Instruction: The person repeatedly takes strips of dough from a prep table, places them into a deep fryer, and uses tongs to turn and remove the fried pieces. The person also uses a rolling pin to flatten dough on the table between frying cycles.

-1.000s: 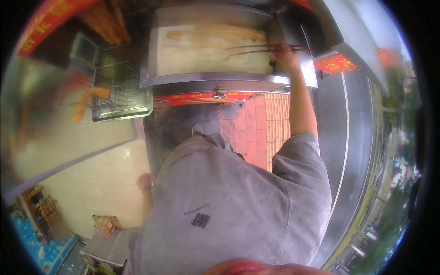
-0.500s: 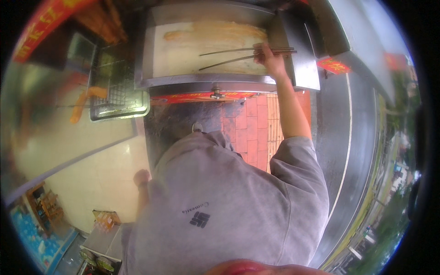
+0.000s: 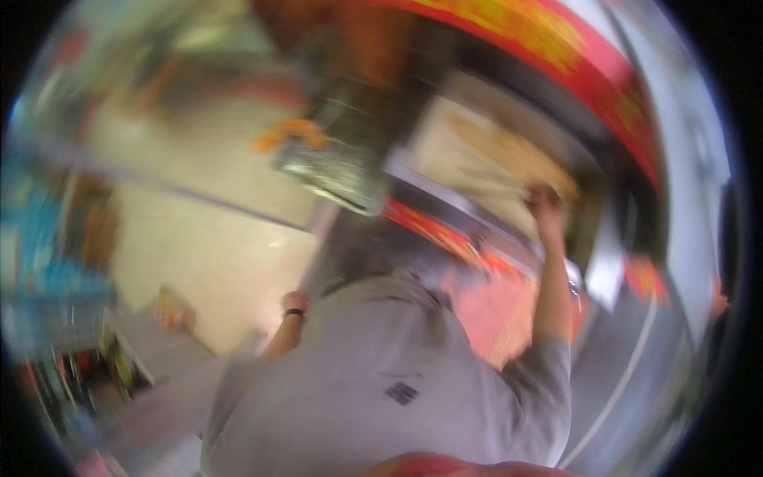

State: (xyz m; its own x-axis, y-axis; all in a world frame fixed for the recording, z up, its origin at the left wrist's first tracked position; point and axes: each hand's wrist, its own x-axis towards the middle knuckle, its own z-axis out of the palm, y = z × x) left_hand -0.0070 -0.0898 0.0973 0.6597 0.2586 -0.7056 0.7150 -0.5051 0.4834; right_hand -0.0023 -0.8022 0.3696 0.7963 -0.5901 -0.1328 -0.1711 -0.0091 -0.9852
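Note:
Motion blurs the whole view. My right hand is closed around long cooking chopsticks, which show only as faint smears pointing left over the fryer. Long golden fried dough sticks lie along the far side of the pale oil in the metal fryer, just beyond my hand. Whether the chopsticks touch them I cannot tell. My left hand, with a dark band at its wrist, hangs low at my left side, away from the fryer. Its fingers are too smeared to read.
Left of the fryer is a metal tray with a wire rack, and an orange-brown piece of fried dough sits at its left edge. A red banner runs beyond the fryer. A grey counter stands at the lower left. A road lies to the right.
The view has swung left, so the fryer and tray appear farther right and tilted. My right hand still holds the chopsticks over the fryer; my left hand stays low at my side.

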